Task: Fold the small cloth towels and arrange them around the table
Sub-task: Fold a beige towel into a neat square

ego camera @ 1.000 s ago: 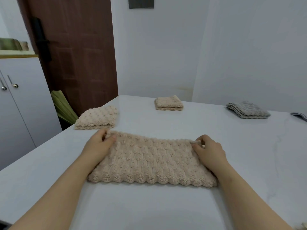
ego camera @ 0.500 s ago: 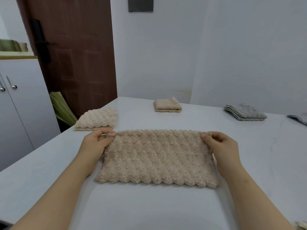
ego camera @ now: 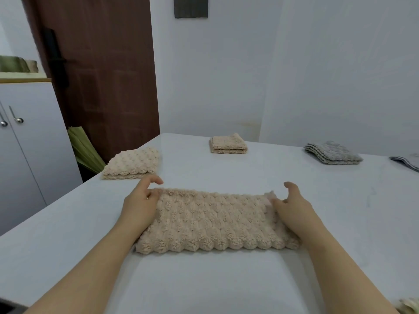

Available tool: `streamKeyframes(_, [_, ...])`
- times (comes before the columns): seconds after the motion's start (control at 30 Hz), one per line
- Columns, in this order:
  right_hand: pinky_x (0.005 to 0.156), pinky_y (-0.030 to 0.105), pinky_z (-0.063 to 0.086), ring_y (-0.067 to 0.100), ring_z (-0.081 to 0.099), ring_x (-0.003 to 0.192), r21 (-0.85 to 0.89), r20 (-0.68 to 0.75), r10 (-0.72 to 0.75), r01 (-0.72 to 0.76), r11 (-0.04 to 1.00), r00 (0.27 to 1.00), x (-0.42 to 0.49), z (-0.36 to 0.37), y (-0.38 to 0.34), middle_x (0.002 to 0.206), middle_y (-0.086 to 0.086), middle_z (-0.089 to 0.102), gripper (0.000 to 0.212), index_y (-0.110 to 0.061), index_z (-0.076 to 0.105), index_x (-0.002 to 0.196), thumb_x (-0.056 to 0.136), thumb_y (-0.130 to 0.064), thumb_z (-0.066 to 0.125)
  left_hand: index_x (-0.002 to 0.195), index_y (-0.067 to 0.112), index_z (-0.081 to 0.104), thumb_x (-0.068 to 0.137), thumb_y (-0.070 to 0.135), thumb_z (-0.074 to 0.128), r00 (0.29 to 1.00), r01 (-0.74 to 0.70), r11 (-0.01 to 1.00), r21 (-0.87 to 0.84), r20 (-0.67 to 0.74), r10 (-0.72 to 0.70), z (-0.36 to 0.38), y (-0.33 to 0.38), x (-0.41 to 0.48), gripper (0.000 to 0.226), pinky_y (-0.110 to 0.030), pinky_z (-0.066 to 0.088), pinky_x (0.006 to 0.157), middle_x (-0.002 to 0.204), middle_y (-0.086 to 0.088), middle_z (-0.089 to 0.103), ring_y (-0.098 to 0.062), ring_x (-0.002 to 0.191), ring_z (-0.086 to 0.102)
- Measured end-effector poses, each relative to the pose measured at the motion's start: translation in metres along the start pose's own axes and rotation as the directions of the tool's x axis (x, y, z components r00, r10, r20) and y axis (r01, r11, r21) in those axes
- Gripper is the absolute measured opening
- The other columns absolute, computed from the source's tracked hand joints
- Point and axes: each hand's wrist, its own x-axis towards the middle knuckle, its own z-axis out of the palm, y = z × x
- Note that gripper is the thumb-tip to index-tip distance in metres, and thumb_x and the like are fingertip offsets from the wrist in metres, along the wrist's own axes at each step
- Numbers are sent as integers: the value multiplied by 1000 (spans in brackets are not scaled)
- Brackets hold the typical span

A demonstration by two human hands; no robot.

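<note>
A beige bobbled towel [ego camera: 215, 220], folded into a long strip, lies flat on the white table [ego camera: 204, 279] right in front of me. My left hand [ego camera: 140, 202] rests at its far left corner with the index finger lifted and apart from the thumb. My right hand [ego camera: 292, 205] rests on its far right corner, fingers likewise spread. Neither hand lifts the cloth. A folded beige towel [ego camera: 132, 163] sits at the table's left edge, a smaller folded beige one [ego camera: 227, 145] at the far edge, and a folded grey one [ego camera: 333, 154] at the far right.
Another grey cloth [ego camera: 408, 162] shows at the right border, and a pale cloth [ego camera: 408, 307] peeks in at the bottom right corner. Left of the table stand a white cabinet [ego camera: 27, 143], a brown door [ego camera: 102, 75] and a green bundle [ego camera: 85, 150].
Both hands lifted the towel's far edge, then laid it back down flat on the table. Their fingers have loosened from the corners.
</note>
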Motion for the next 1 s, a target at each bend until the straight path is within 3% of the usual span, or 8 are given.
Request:
streamKeyframes(0.2, [70,36,49,23,58,76,-53,71,62,-59,997,996,-10,-9,-4,76,2,56,48,-19,34,128,83,-12,49,72,19,62,88,-3,34,993,110,989,97,21,-113,0,16,-1,39,-25,38,56,98,-8,61,-18,65,51])
streamKeyframes(0.27, [70,37,50,25,58,75,-5,-32,38,-38,999,999,-10,-10,0,76,5,60,44,-20,34,125,84,-11,46,92,22,61,92,7,38,997,-22,972,233,74,5,5,29,-7,27,-29,45,78,131,-9,46,-22,102,54])
streamKeyframes(0.37, [70,35,46,28,58,82,-8,-116,27,-28,1000,993,-9,-11,6,83,6,61,53,-23,28,135,85,-12,45,133,36,41,96,35,39,900,-402,803,441,352,257,31,46,-26,37,-41,16,117,157,6,1,-20,144,7])
streamKeyframes(0.53, [74,31,37,25,52,95,-66,-96,129,-135,989,987,-17,-12,12,108,6,61,45,-20,37,132,87,-27,43,143,48,3,90,63,18,794,-483,595,643,607,-12,71,45,-44,57,-46,-9,115,157,4,-9,-19,144,-14])
streamKeyframes(0.67, [61,30,34,22,52,75,-101,-57,146,-152,983,988,-18,-14,19,78,1,57,18,-13,52,81,81,-30,51,143,46,0,90,64,15,795,-461,563,685,601,-80,77,50,-45,58,-47,-8,115,157,2,-10,-22,144,-13])
streamKeyframes(0.77, [55,31,30,22,43,59,119,-156,123,-105,987,980,-8,-20,26,56,4,47,28,-11,45,57,79,-21,59,144,45,1,90,65,15,803,-445,571,690,590,-88,84,56,-49,60,-48,-8,115,157,1,-9,-23,144,-13])
streamKeyframes(0.9, [73,34,45,25,58,78,434,-238,177,-59,899,955,-3,-27,28,77,7,65,12,-9,68,82,79,-21,67,145,43,3,89,65,16,823,-423,602,677,565,-57,101,64,-51,61,-50,-8,114,158,-1,-5,-24,144,-11])
streamKeyframes(1.0, [74,33,51,23,60,76,785,-90,296,-115,609,951,-2,-25,27,80,11,64,11,-4,65,86,82,-14,66,145,43,6,90,64,17,833,-422,619,662,552,-23,110,66,-49,60,-50,-7,115,158,-1,-2,-25,145,-8])
